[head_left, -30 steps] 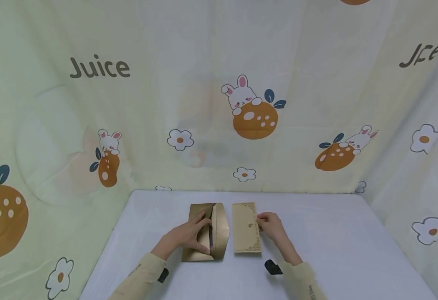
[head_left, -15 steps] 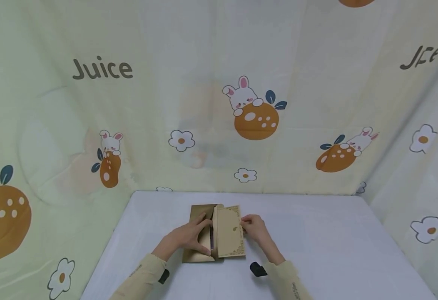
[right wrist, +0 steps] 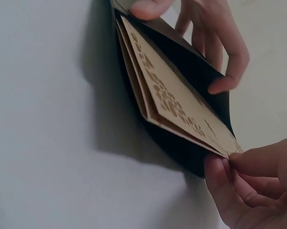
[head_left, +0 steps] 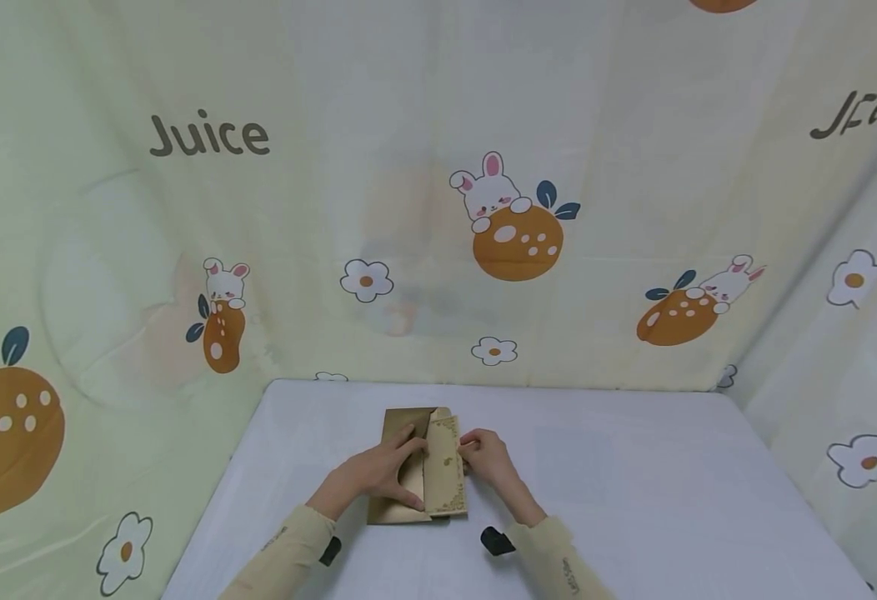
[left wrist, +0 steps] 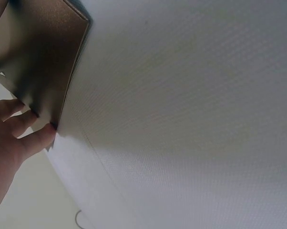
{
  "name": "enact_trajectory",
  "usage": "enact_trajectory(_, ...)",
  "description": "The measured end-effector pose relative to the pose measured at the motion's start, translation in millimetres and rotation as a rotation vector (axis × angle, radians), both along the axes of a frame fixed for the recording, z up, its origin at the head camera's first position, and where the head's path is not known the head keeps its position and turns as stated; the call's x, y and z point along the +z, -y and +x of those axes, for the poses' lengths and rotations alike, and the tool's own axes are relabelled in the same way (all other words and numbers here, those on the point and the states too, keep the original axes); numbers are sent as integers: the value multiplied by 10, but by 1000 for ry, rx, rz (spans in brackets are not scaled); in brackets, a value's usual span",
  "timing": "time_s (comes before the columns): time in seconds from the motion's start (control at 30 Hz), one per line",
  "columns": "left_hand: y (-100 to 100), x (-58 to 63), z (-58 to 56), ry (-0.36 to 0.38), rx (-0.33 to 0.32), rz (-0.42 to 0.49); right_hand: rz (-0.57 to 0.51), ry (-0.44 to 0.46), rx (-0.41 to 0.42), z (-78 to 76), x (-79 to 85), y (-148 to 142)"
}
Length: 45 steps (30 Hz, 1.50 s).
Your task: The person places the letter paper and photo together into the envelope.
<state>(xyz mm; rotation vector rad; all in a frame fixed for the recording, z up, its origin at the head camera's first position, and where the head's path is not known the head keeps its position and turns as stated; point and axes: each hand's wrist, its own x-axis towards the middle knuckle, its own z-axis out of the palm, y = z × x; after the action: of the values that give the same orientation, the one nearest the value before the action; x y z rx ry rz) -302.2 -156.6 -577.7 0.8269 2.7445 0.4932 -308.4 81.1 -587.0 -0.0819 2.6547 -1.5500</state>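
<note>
A gold envelope lies on the table with its mouth facing right. My left hand lies across it and grips the front panel at the mouth, thumb and fingers spread along the edge. The right wrist view shows the pocket gaping, with a dark inside. Into that mouth slants a folded cream card with brown ornament; its left part is hidden inside the envelope. My right hand pinches the card's right edge between thumb and fingers. In the left wrist view, left fingertips meet the envelope's edge.
A white cloth covers the table. Behind it hangs a pale curtain printed with rabbits, oranges and flowers. A dark wrist strap end sticks out by the right sleeve.
My right hand has moved left with the card, from beside the envelope to over its flap and into its mouth. My left hand has stayed on the envelope.
</note>
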Motion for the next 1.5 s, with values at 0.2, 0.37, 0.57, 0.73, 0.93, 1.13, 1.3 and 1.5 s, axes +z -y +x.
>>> enact_trajectory(0.2, -16, 1, 15, 2, 8, -7, -70, 9, 33, 4, -33, 137)
enact_trajectory(0.37, -24, 10, 26, 6, 10, -5, -99, 12, 76, 11, -55, 217)
enact_trajectory(0.57, -38, 8, 38, 0, 1, -2, -90, 32, 95, 14, -101, 280)
enact_trajectory(0.73, -54, 17, 38, -18, 2, -7, -104, 52, 103, -2, -145, 319)
enact_trajectory(0.93, -70, 19, 29, -27, -2, -16, -116, 33, 116, 6, -133, 359)
enact_trajectory(1.13, -38, 12, 38, -27, 3, -18, -108, -1, 112, 38, -90, 449)
enact_trajectory(1.3, -31, 29, 43, -22, 2, -21, -95, 11, 93, 34, -105, 485)
enact_trajectory(1.5, -33, 23, 70, -11, 3, -37, -10, 0, 149, 38, -77, 391)
